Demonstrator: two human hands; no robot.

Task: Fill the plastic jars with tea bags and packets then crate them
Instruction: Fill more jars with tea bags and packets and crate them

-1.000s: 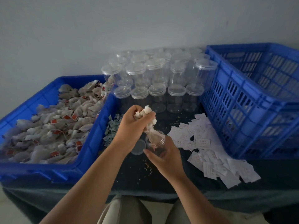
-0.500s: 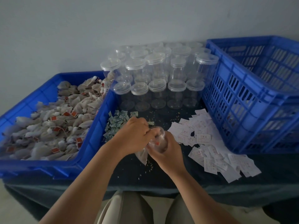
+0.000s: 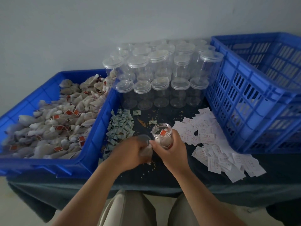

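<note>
1. R hand [image 3: 171,149]: I see the fingers curled round the wall of the open jar [image 3: 162,136], mouth facing up. The jar is at centre front of the table cloth [image 3: 162,176]. I cannot tell whether its base touches the cloth.
2. Jar contents: tea bags inside, w/ one red tag [image 3: 162,132] visible through the wall near the rim.
3. L hand [image 3: 130,154]: fingers closed on one pale tea bag [image 3: 146,154], just beside the jar's left side. L and R fingertips nearly meet there.
4. Loose lid [image 3: 143,138]: clear, lying flat on the cloth just behind the L hand, left of the jar.
5. Blue bin [image 3: 96,136]: far left, holds the tea bag heap [image 3: 48,119], many w/ red tags.
6. Green-grey packets [image 3: 120,128]: small pile between the bin wall and the jar.
7. White paper packets [image 3: 219,152]: spread on the cloth right of the jar, up to the blue crate [image 3: 252,95].
8. Lidded jars [image 3: 159,75]: clear, upright, grouped at the rear between bin and crate.
9. Crumbs [image 3: 141,123]: scattered on the cloth behind and in front of the hands.
</note>
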